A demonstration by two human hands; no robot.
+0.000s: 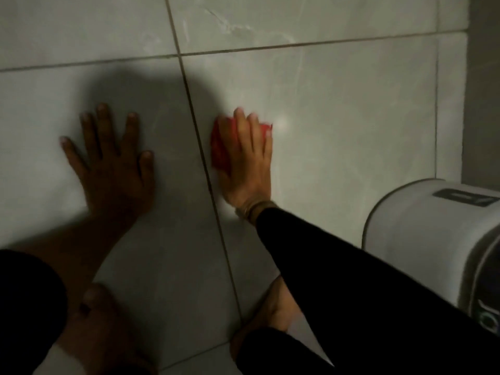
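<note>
My right hand [247,163] lies flat on a red cloth [218,147] and presses it against the grey tiled floor [351,117], just right of a dark grout line [189,101]. The cloth shows to the left of the hand and past the fingertips. A black sleeve covers that arm up to the wrist. My left hand [113,171] rests flat on the tile to the left with its fingers spread, holding nothing. It lies in shadow.
A white rounded appliance [433,239] with a dark label stands on the floor at the right edge. My two bare feet [102,320] [273,309] are planted near the bottom of the view. A darker wall or edge runs along the far right.
</note>
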